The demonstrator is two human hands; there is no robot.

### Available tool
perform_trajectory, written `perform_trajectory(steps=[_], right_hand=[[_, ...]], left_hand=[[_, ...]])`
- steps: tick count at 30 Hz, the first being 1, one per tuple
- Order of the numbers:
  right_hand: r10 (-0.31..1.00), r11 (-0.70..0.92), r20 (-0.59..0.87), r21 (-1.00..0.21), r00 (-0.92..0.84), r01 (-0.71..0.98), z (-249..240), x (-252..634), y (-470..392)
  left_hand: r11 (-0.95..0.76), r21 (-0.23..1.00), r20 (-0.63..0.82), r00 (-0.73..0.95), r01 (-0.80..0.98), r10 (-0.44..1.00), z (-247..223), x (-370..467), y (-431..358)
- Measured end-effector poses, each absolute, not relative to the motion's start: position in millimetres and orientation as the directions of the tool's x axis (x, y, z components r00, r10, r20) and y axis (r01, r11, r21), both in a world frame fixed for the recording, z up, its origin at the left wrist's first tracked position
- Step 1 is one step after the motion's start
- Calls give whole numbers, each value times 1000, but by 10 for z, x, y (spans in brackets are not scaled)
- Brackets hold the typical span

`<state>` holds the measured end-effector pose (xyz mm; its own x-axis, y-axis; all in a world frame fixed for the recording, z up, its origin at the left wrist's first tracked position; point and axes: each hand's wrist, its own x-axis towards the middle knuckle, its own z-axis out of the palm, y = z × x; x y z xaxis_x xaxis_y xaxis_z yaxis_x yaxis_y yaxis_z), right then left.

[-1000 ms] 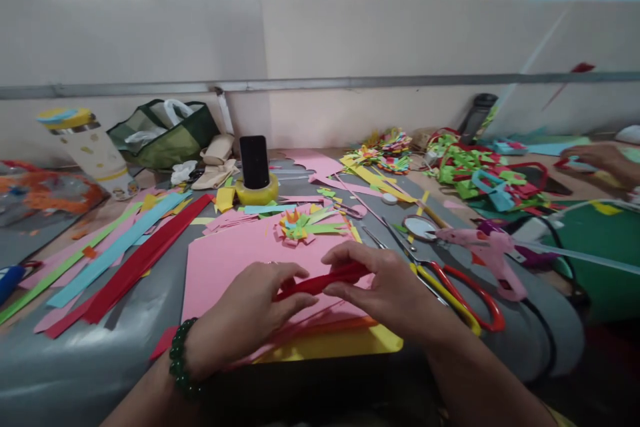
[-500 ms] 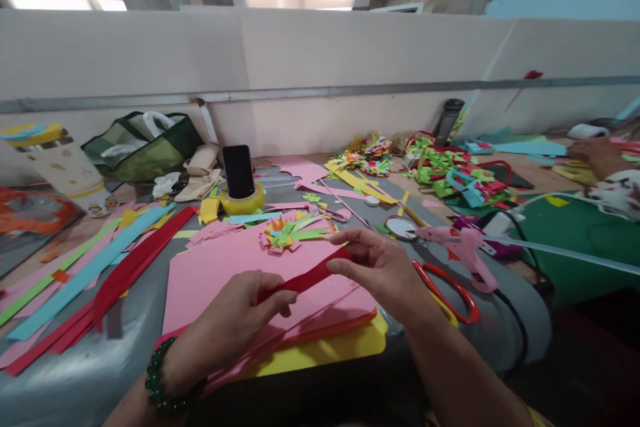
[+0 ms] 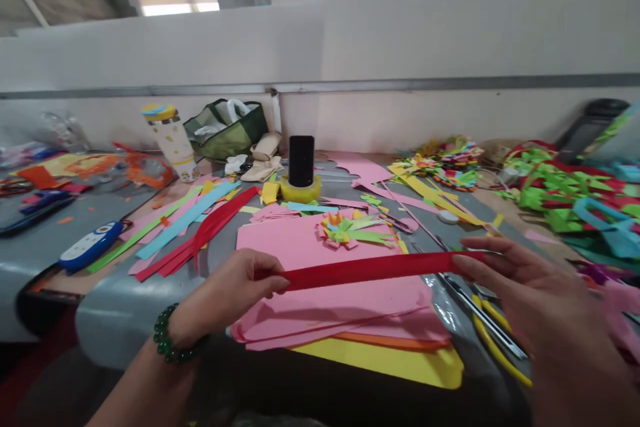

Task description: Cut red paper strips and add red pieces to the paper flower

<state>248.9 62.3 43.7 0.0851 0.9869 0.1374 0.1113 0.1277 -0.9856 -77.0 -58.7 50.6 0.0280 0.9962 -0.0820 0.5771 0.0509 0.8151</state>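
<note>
A long red paper strip (image 3: pixel 370 271) is stretched nearly level between my two hands, above a stack of pink paper sheets (image 3: pixel 280 240). My left hand (image 3: pixel 255 280), with a green bead bracelet at the wrist, pinches the strip's left end. Thumb and fingers of my right hand (image 3: pixel 510 280) pinch its right end. Behind the strip, a fringed paper flower (image 3: pixel 343 230) in green, orange, yellow and pink lies on the pink sheets. Orange and yellow sheets (image 3: pixel 395 363) show beneath the stack. More red strips (image 3: pixel 220 227) lie to the left.
A phone (image 3: pixel 301 160) stands in a yellow tape roll (image 3: pixel 300 191) behind the stack. Yellow-handled scissors (image 3: pixel 493 340) and a cutter knife (image 3: pixel 480 313) lie near my right hand. A tumbler (image 3: pixel 173 143), green bag (image 3: pixel 227 130) and finished paper pieces (image 3: pixel 450 160) line the back.
My hands have moved far apart, and the red strip, bunched short between them before, is now drawn out long. The view has turned to the left.
</note>
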Motion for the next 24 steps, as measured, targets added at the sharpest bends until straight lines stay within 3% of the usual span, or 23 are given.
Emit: perform_trajectory(steps=[6,12,24], right_hand=[[981,105,111,-993,160,50,376,2483,767],[989,59,65,-997,133,48,279,2523,860],[989,-35,-19,-994,148,105,368,2385,754]], left_hand=[[-51,950,79,-77,308,994,458,-833,-655],[-77,996,82,-198,37,977,390,-831,-637],[-49,997,67,-361,59,930,360,-818,-624]])
